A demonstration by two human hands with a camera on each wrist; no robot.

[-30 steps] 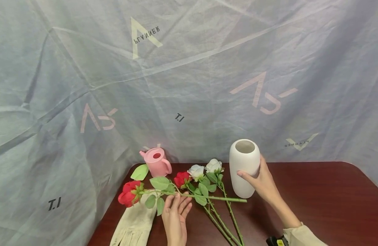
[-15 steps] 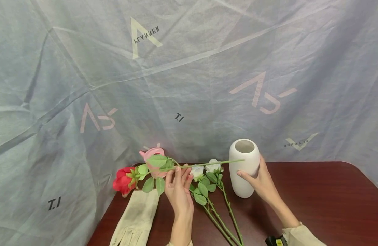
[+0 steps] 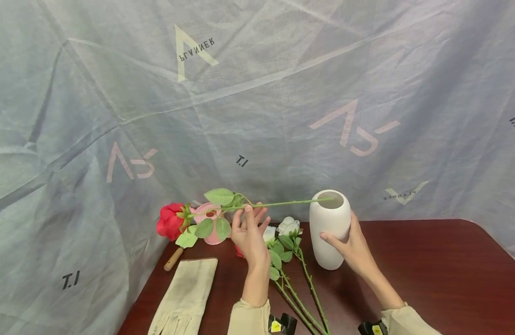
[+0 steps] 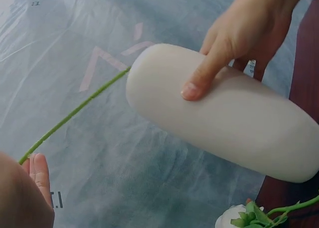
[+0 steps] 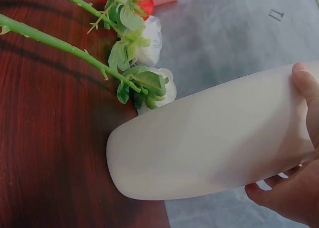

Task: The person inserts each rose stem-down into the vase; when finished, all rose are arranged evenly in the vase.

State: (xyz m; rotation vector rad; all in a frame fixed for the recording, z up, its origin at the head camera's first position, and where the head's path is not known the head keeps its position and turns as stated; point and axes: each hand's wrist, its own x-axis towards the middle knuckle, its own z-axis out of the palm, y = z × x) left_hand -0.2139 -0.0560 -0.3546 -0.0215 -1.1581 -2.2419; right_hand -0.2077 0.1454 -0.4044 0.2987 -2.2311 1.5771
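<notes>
My left hand (image 3: 252,235) pinches the green stem of a red rose (image 3: 171,221) between thumb and fingers. The rose lies almost level in the air, bloom to the left, and its stem tip is at the mouth of a white vase (image 3: 329,232). In the left wrist view the stem (image 4: 75,111) meets the vase's rim; how far it reaches inside is hidden. My right hand (image 3: 357,246) grips the vase's right side, thumb across the front. Upright on the table, the vase shows its base in the right wrist view, where the right hand (image 5: 294,188) is partly cut off.
White roses (image 3: 289,227) lie left of the vase, with another red bloom mostly hidden behind my left wrist. A pink watering can (image 3: 214,237) stands behind the held rose. Beige gloves (image 3: 186,293) and a wooden-handled tool (image 3: 173,259) lie at the left of the brown table (image 3: 429,270).
My left hand has lifted the red rose up from over the table, bringing its stem tip to the vase's mouth. The right hand and the vase have stayed in place.
</notes>
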